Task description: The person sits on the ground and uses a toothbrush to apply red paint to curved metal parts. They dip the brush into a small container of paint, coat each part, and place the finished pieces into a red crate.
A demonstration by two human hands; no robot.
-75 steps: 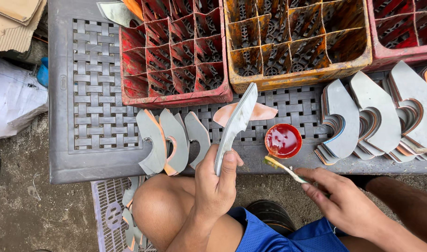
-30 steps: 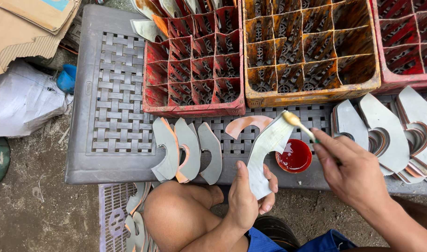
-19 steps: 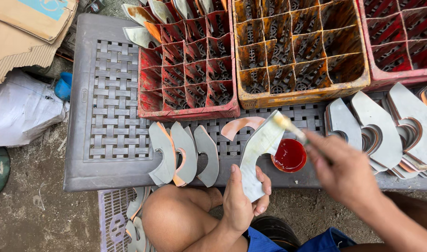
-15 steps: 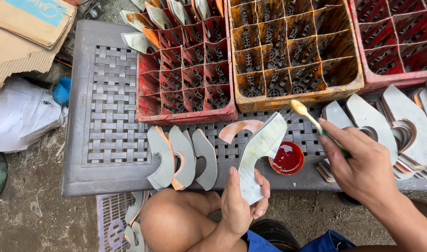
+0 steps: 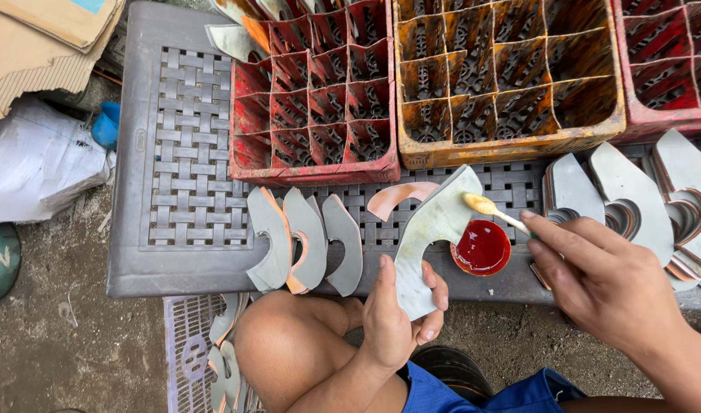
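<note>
We hold: grey curved piece (image 5: 431, 237), left hand (image 5: 392, 321) clasped round it; brush (image 5: 492, 210), right hand (image 5: 603, 287) pinching it (tip touching piece, beside red glue cup (image 5: 480, 248)).

The grey curved sole piece (image 5: 431, 241) stands tilted upright in my left hand (image 5: 392, 325); the brush (image 5: 494, 212) in my right hand (image 5: 603, 287) touches its upper edge with a yellowish tip.
</note>
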